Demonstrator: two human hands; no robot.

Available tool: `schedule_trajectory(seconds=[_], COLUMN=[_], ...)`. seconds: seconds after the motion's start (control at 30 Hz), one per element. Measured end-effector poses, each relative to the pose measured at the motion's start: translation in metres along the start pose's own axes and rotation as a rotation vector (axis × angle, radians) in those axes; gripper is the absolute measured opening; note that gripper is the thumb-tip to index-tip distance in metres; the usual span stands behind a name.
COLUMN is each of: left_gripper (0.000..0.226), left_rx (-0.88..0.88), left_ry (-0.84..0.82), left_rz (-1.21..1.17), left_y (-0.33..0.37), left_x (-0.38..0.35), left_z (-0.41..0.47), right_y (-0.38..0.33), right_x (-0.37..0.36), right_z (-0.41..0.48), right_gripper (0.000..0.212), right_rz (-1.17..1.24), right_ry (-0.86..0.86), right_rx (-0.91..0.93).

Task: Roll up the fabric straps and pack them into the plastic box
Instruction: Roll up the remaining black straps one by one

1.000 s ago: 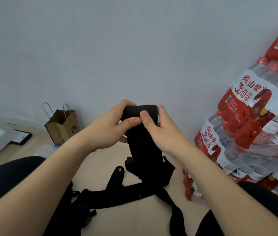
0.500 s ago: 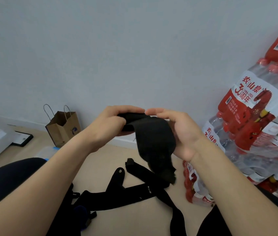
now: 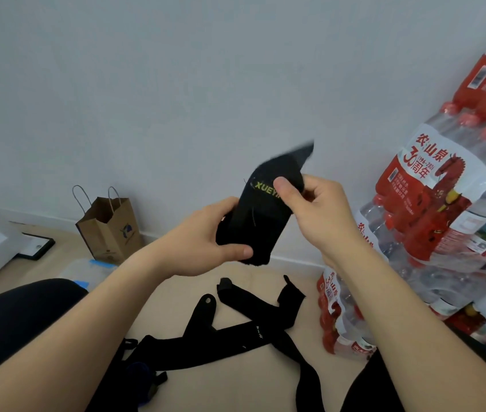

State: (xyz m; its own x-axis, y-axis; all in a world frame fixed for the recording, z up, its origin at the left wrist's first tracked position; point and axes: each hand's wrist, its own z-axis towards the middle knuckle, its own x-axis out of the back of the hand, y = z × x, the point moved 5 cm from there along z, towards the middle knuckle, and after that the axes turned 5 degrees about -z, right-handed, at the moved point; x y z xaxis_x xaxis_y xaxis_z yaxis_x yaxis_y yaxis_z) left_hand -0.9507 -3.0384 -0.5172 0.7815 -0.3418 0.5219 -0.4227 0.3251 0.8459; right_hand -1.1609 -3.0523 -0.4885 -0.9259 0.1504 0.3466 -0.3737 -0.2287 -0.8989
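A black fabric strap point(image 3: 261, 221) with yellow lettering is held up in front of the wall, its free end flipped up past my fingers. My left hand point(image 3: 206, 242) grips its lower part, thumb across the front. My right hand point(image 3: 316, 209) pinches the upper part, thumb pressed on the lettering. Several more black straps point(image 3: 236, 337) lie crossed on the floor below. A clear plastic box point(image 3: 84, 270) with blue clips sits on the floor at the left, partly hidden behind my knee and left arm.
A brown paper bag point(image 3: 111, 233) stands against the wall at left, beside a dark flat frame point(image 3: 35, 246). Stacked packs of bottled water point(image 3: 432, 233) with red labels fill the right side. My knees flank the straps on the wood floor.
The strap has come off the floor entirely and is now gathered short between both hands. My right hand moved up and right; the strap's free end flipped upward.
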Motion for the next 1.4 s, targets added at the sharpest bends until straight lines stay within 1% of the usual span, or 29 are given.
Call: schedule_trajectory(seconds=[0.03,0.1,0.2,0.3,0.4,0.47,0.53,0.63,0.77,0.8,0.83,0.9,0.93,1.0,1.07,1.1,1.17,1.2,1.23,1.27,1.3,1.33,1.37,1.4], left_gripper=[0.05,0.047,0.041,0.038,0.03,0.03,0.031,0.032,0.032,0.028,0.023,0.014,0.014,0.014,0.007,0.01,0.026,0.034,0.041,0.046,0.05,0.05,0.048,0.043], left_rx=[0.015,0.059,0.123,0.185,0.212,0.22,0.232,0.253,0.287,0.29,0.287,0.274,0.269,0.253,0.204,0.174,0.125,0.121,0.126,0.134,0.139,0.142,0.142,0.14], left_ry=[-0.026,-0.08,-0.088,-0.081,-0.071,-0.06,-0.064,-0.067,-0.032,-0.025,-0.019,0.008,0.028,0.041,-0.007,-0.05,-0.136,-0.156,-0.159,-0.142,-0.107,-0.061,-0.012,0.036], left_rz=[-0.016,-0.03,0.008,-0.012,-0.104,-0.127,-0.133,-0.11,-0.058,-0.035,-0.003,0.081,0.119,0.16,0.148,0.088,-0.131,-0.25,-0.358,-0.441,-0.49,-0.51,-0.516,-0.521], left_y=[0.001,0.001,-0.004,-0.006,-0.005,-0.005,-0.006,-0.006,-0.007,-0.009,-0.01,-0.011,-0.011,-0.012,-0.008,-0.005,0.003,0.006,0.008,0.009,0.011,0.012,0.011,0.011], left_x=[-0.002,-0.004,-0.004,-0.004,-0.003,-0.002,-0.002,-0.003,-0.002,-0.002,-0.001,0.0,0.001,0.003,0.002,0.001,-0.005,-0.007,-0.008,-0.008,-0.007,-0.006,-0.004,-0.003], left_z=[-0.001,-0.002,-0.003,-0.003,-0.003,-0.003,-0.003,-0.002,-0.001,0.0,0.0,0.0,0.0,0.0,-0.001,-0.002,-0.004,-0.005,-0.005,-0.006,-0.006,-0.006,-0.006,-0.006], right_y=[-0.001,0.001,0.006,0.003,0.001,0.001,0.001,0.003,0.011,0.011,0.01,0.005,0.004,0.007,0.012,0.011,0.005,0.004,0.004,0.007,0.013,0.021,0.032,0.042], right_x=[-0.001,-0.007,-0.013,-0.012,-0.009,-0.008,-0.006,-0.001,-0.004,-0.003,0.0,0.009,0.014,0.022,0.029,0.031,0.029,0.026,0.021,0.017,0.012,0.008,0.004,-0.001], right_z=[0.0,0.0,0.001,0.001,0.002,0.003,0.003,0.005,0.007,0.007,0.008,0.009,0.011,0.014,0.016,0.017,0.016,0.015,0.015,0.017,0.018,0.019,0.019,0.015], right_gripper=[0.012,0.024,0.016,0.014,0.014,0.015,0.02,0.029,0.026,0.027,0.028,0.026,0.023,0.02,0.02,0.019,0.017,0.016,0.013,0.01,0.008,0.015,0.028,0.045], right_rz=[0.03,0.102,0.218,0.339,0.449,0.461,0.468,0.502,0.578,0.56,0.486,0.248,0.159,0.118,0.02,-0.082,-0.248,-0.305,-0.345,-0.393,-0.438,-0.454,-0.429,-0.344], right_ry=[-0.018,-0.051,-0.073,-0.088,-0.042,0.021,0.07,0.114,0.096,0.096,0.104,0.142,0.169,0.22,0.304,0.346,0.388,0.389,0.371,0.338,0.287,0.223,0.142,0.032], right_rx=[0.005,-0.03,-0.148,-0.182,-0.156,-0.122,-0.11,-0.159,-0.254,-0.244,-0.211,-0.093,-0.046,-0.032,-0.016,0.04,0.206,0.266,0.286,0.256,0.175,0.034,-0.162,-0.387])
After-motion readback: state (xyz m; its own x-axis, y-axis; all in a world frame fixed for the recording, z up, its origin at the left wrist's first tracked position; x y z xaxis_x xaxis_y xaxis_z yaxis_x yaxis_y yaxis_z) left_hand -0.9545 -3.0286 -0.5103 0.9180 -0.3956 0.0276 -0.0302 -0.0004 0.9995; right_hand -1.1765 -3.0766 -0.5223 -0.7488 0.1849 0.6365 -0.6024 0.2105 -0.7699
